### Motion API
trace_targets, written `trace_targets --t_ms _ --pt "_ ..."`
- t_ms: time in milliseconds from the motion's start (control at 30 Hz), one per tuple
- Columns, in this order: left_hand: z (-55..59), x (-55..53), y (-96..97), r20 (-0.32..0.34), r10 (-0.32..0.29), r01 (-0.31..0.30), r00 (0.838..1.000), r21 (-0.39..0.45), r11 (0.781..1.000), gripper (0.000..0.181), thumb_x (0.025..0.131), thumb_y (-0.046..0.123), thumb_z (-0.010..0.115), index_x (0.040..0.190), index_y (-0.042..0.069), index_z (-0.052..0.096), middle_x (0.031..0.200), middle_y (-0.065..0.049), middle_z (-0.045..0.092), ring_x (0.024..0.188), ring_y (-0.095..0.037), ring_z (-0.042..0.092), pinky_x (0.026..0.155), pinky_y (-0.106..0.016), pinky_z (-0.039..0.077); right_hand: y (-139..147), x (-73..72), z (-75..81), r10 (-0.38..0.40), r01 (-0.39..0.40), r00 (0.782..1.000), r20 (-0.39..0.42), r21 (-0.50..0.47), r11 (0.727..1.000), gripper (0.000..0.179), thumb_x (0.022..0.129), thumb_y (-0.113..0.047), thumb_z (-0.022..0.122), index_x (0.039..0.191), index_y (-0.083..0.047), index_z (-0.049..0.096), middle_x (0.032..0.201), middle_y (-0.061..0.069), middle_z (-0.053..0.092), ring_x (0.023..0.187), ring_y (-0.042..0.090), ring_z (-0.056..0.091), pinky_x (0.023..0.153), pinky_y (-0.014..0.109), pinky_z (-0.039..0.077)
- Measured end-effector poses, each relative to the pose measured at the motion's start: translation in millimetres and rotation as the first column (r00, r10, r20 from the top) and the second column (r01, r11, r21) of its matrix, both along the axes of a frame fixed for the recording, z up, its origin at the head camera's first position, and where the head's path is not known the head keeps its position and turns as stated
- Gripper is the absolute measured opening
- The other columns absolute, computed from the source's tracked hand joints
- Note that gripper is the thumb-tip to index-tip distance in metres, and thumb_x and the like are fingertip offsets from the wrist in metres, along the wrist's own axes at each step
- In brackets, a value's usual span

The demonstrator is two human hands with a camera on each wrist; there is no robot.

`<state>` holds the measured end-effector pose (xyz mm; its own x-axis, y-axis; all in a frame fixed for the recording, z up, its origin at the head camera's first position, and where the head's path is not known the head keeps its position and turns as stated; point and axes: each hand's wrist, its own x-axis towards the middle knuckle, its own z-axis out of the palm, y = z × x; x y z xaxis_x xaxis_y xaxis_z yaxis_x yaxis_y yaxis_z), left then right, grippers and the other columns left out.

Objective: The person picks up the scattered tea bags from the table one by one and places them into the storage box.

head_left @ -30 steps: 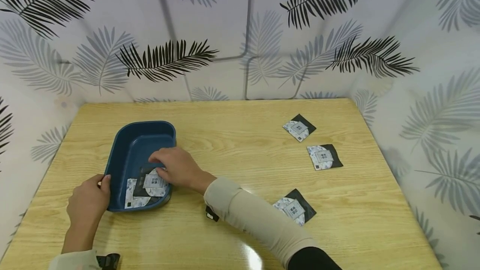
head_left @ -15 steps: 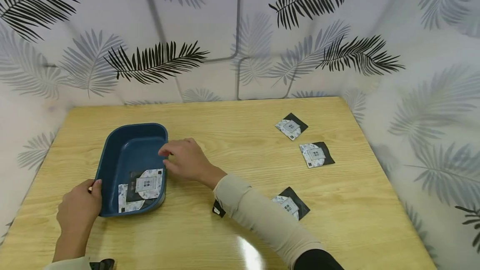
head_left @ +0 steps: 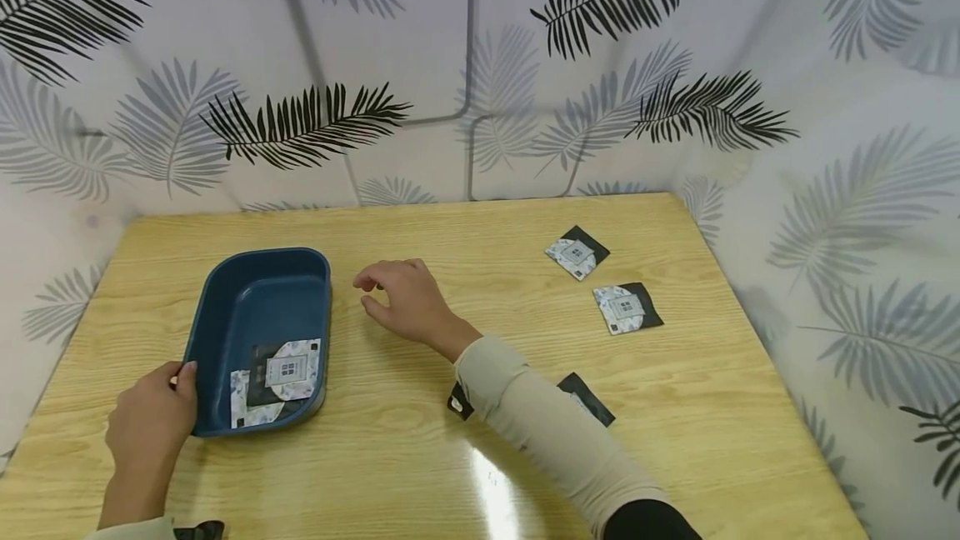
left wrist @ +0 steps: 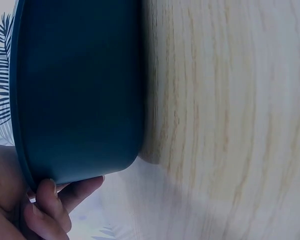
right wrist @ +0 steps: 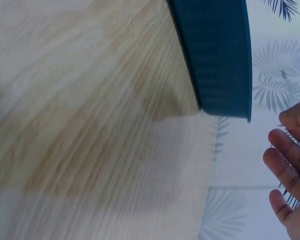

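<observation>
A dark blue plastic bin (head_left: 277,307) stands at the left of the table. My left hand (head_left: 153,415) grips its near left rim, thumb over the edge and fingers under the outside, as the left wrist view shows. Inside, toward the near end, lie overlapping black-and-white sachets (head_left: 288,369). My right hand (head_left: 405,298) hovers just right of the bin, its fingers loosely curved with nothing between them. In the right wrist view the fingers (right wrist: 285,170) are apart from the bin's wall (right wrist: 217,55).
Two more sachets, one at the back right (head_left: 577,252) and another just nearer (head_left: 628,307), lie on the wooden table (head_left: 420,457). A third sachet (head_left: 588,398) is partly hidden by the right sleeve (head_left: 540,423). A leaf-patterned cloth (head_left: 480,65) hangs behind the table.
My right hand has withdrawn from over the sachets in the bin and moved right, out past its rim. The left hand keeps its grip on the bin. The head view has shifted slightly.
</observation>
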<state>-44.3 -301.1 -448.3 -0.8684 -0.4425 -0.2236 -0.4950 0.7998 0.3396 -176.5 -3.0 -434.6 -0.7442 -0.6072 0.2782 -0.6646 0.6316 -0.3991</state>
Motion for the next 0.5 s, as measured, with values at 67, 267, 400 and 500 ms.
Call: trace_targets --t_ms 67,267,400,500 --pt "-0.5 0.5 0.4 0.004 0.001 -0.001 1.0 0.001 1.0 0.051 0.108 0.036 0.034 0.136 -0.003 0.052 0.13 -0.04 0.053 0.107 -0.064 0.055 0.066 -0.065 0.05 5 -2.2 -1.2 -0.01 0.01 1.0 0.003 -0.006 1.0 0.019 0.097 -0.023 0.064 0.114 -0.018 0.07 0.109 -0.006 0.075 0.101 0.011 0.068 0.096 0.037 0.046" --pt "-0.9 -0.1 3.3 0.001 0.012 -0.012 1.0 0.002 1.0 0.051 0.108 0.036 0.033 0.136 -0.003 0.051 0.132 -0.041 0.052 0.108 -0.065 0.054 0.068 -0.066 0.05 23 -5.5 -4.3 -0.049 0.049 0.999 0.004 -0.032 0.998 0.02 0.096 -0.021 0.065 0.115 -0.018 0.07 0.109 -0.005 0.075 0.101 0.013 0.068 0.096 0.04 0.046" --pt "-3.3 0.0 3.9 -0.011 0.021 -0.021 1.0 -0.003 1.0 0.051 0.108 0.036 0.034 0.135 -0.003 0.052 0.131 -0.041 0.052 0.108 -0.064 0.054 0.069 -0.067 0.05 35 -2.0 -7.2 -0.082 0.083 0.996 0.023 -0.05 0.995 0.019 0.095 -0.021 0.066 0.113 -0.017 0.07 0.107 -0.004 0.075 0.099 0.016 0.069 0.096 0.041 0.046" --pt "-5.6 0.2 4.3 -0.037 0.029 -0.03 0.999 -0.01 1.0 0.049 0.108 0.035 0.034 0.133 -0.002 0.054 0.13 -0.04 0.053 0.108 -0.064 0.054 0.07 -0.067 0.049 43 0.5 -9.5 -0.079 0.081 0.996 0.034 -0.075 0.994 0.019 0.095 -0.02 0.066 0.113 -0.015 0.071 0.106 -0.002 0.075 0.098 0.018 0.069 0.096 0.042 0.047"
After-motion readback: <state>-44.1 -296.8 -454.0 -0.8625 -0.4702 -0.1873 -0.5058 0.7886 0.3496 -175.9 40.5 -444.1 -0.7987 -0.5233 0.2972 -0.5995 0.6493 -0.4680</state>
